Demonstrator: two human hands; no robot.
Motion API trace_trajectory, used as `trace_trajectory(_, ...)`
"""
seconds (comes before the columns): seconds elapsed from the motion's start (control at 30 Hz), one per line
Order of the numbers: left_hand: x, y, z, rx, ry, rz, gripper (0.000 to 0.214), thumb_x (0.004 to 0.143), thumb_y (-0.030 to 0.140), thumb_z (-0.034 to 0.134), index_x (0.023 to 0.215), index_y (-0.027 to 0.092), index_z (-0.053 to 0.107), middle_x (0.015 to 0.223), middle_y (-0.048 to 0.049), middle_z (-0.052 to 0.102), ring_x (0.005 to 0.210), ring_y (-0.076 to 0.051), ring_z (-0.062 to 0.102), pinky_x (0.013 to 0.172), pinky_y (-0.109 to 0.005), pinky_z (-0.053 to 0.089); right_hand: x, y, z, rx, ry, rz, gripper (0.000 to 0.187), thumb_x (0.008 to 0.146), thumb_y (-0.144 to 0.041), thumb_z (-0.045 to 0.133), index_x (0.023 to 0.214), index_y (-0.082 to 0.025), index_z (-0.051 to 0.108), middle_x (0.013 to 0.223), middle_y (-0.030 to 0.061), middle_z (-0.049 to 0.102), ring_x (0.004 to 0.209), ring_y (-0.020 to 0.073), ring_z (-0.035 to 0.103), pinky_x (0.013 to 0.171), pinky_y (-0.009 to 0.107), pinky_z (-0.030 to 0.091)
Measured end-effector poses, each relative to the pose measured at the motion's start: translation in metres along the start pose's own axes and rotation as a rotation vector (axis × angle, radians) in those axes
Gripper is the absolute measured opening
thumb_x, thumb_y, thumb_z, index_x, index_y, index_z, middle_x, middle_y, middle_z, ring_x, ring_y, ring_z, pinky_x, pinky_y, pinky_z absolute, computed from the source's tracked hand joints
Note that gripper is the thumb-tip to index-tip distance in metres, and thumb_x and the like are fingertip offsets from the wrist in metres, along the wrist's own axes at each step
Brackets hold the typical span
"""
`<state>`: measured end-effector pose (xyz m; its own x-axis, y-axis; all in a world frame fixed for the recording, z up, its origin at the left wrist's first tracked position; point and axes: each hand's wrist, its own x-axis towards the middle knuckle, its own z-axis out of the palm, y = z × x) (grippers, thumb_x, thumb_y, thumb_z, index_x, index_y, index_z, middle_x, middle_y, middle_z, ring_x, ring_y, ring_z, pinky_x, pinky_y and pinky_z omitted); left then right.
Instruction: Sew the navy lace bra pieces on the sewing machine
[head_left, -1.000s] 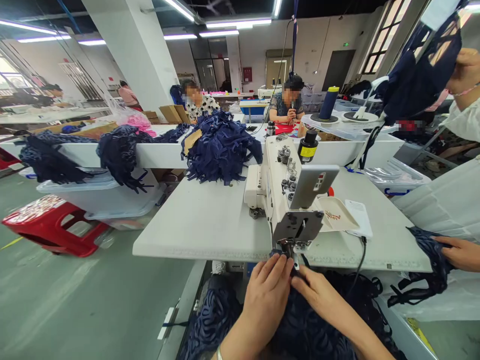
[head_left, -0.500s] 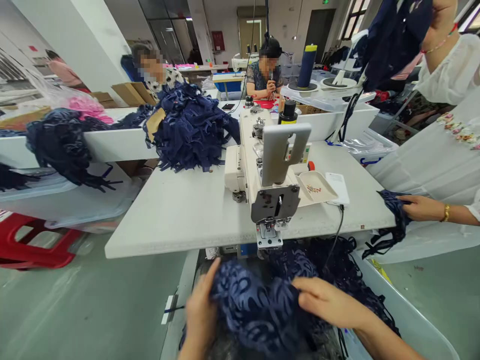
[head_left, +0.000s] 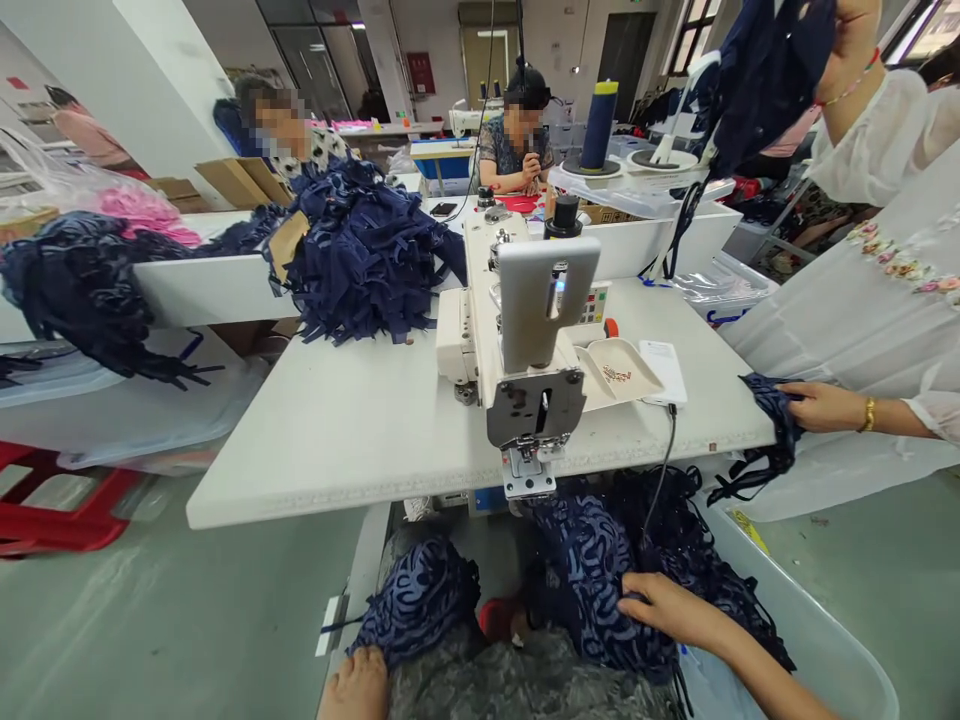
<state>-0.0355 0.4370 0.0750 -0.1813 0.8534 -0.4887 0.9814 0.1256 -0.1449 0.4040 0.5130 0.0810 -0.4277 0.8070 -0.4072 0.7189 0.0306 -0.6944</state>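
Note:
At the lower left, a rounded, navy patterned bra cup [head_left: 416, 595] lies over my lap. My left hand [head_left: 360, 685] grips its near edge with curled fingers. A thin strap sticks out on its left side. To the right, my right hand [head_left: 667, 605] has its thumb and fingers closed on another navy patterned bra piece [head_left: 596, 570], which rests against a heap of the same dark garments [head_left: 697, 540] in a translucent tub. Whether the two pieces are joined is hidden. The sewing machine head [head_left: 536, 400] stands just beyond, its presser foot [head_left: 529, 480] above the gap between my hands.
A white table [head_left: 360, 440] carries a pile of navy strapped pieces [head_left: 367, 260], a tray [head_left: 626, 370] of tiny parts and a white device [head_left: 664, 370] with a cable. At the right, a person in white [head_left: 870, 330] holds dark garments. The translucent tub's rim [head_left: 847, 625] curves around the lower right.
My hands have moved apart from the patterned bra they held together in front of me. My left hand is lower and further left; my right is slightly further right. The whole view has shifted a little.

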Motion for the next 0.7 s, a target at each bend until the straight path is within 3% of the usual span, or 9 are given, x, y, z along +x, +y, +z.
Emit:
trace_trajectory(0.1, 0.006, 0.02, -0.046, -0.172, -0.015, 0.115, 0.037, 0.091, 0.019, 0.038, 0.119, 0.012, 0.062, 0.117, -0.0161, 0.067, 0.108, -0.029, 0.064, 0.092, -0.04, 0.048, -0.013, -0.044, -0.03, 0.096, -0.018, -0.041, 0.034, 0.091, -0.044, 0.049, 0.072, -0.019, 0.063, 0.067, -0.0025, 0.06, 0.064, 0.0145, 0.052, 0.058, 0.023, 0.036)
trace_trajectory(0.13, 0.005, 0.031, -0.064, -0.362, -0.027, 0.225, 0.039, 0.093, 0.023, 0.038, 0.124, 0.012, 0.059, 0.125, -0.0169, 0.063, 0.115, -0.028, 0.06, 0.097, -0.04, 0.045, -0.018, -0.062, -0.042, 0.104, -0.031, -0.058, 0.034, 0.092, -0.044, 0.048, 0.074, -0.02, 0.063, 0.068, -0.0028, 0.061, 0.064, 0.0141, 0.051, 0.058, 0.022, 0.035)
trace_trajectory(0.23, -0.008, 0.074, -0.121, -0.595, -0.041, 0.474, 0.04, 0.098, 0.039, 0.033, 0.133, 0.031, 0.05, 0.136, -0.0011, 0.057, 0.122, -0.014, 0.054, 0.099, -0.024, 0.044, -0.035, -0.12, -0.07, 0.076, -0.015, -0.114, 0.025, 0.091, -0.043, 0.053, 0.079, -0.024, 0.063, 0.075, -0.0031, 0.064, 0.071, 0.0153, 0.056, 0.063, 0.022, 0.039)
trace_trajectory(0.27, -0.015, 0.088, -0.139, -0.774, -0.037, 0.608, 0.042, 0.098, 0.041, 0.035, 0.136, 0.03, 0.047, 0.139, -0.0023, 0.053, 0.126, -0.016, 0.05, 0.103, -0.026, 0.04, -0.04, -0.137, -0.075, 0.068, -0.019, -0.143, 0.022, 0.091, -0.043, 0.054, 0.081, -0.025, 0.064, 0.076, -0.0033, 0.066, 0.073, 0.0159, 0.058, 0.065, 0.022, 0.041)
trace_trajectory(0.33, -0.029, 0.111, -0.171, -1.005, -0.065, 0.816, 0.041, 0.096, 0.046, 0.04, 0.131, 0.028, 0.051, 0.13, -0.0035, 0.059, 0.118, -0.017, 0.054, 0.1, -0.028, 0.042, -0.047, -0.164, -0.081, 0.054, -0.021, -0.228, 0.016, 0.089, -0.042, 0.058, 0.087, -0.029, 0.066, 0.082, -0.004, 0.07, 0.078, 0.0167, 0.063, 0.07, 0.022, 0.043)
trace_trajectory(0.37, -0.034, 0.12, -0.184, -1.04, -0.107, 0.878, 0.037, 0.092, 0.048, 0.047, 0.117, 0.024, 0.062, 0.112, -0.0034, 0.067, 0.102, -0.017, 0.06, 0.088, -0.024, 0.046, -0.048, -0.173, -0.083, 0.052, -0.012, -0.27, 0.013, 0.089, -0.041, 0.059, 0.088, -0.03, 0.067, 0.084, -0.0045, 0.071, 0.079, 0.0167, 0.064, 0.072, 0.022, 0.044)
trace_trajectory(0.47, -0.041, 0.133, -0.211, -1.016, -0.111, 0.853, 0.031, 0.087, 0.046, 0.058, 0.079, 0.018, 0.067, 0.075, 0.0013, 0.063, 0.069, -0.011, 0.054, 0.062, -0.02, 0.038, -0.045, -0.183, -0.083, 0.066, 0.094, -0.331, 0.012, 0.091, -0.037, 0.057, 0.089, -0.03, 0.066, 0.085, -0.0039, 0.071, 0.08, 0.0166, 0.064, 0.075, 0.022, 0.045)
trace_trajectory(0.57, -0.037, 0.132, -0.219, -1.13, -0.018, 0.678, 0.02, 0.086, 0.035, 0.061, 0.077, 0.017, 0.063, 0.073, 0.003, 0.058, 0.069, -0.01, 0.049, 0.063, -0.02, 0.035, -0.033, -0.174, -0.078, 0.113, 0.148, -0.284, 0.021, 0.094, -0.041, 0.05, 0.087, -0.027, 0.064, 0.082, -0.0017, 0.067, 0.077, 0.017, 0.062, 0.072, 0.023, 0.045)
trace_trajectory(0.7, -0.033, 0.128, -0.216, -1.49, -0.124, 0.647, 0.024, 0.081, 0.038, 0.066, 0.082, 0.017, 0.054, 0.07, 0.0049, 0.048, 0.066, -0.009, 0.042, 0.061, -0.021, 0.033, -0.018, -0.155, -0.059, 0.245, 0.005, -0.238, 0.041, 0.094, -0.054, 0.04, 0.1, -0.024, 0.068, 0.096, 0.0049, 0.069, 0.09, 0.0226, 0.063, 0.084, 0.032, 0.049)
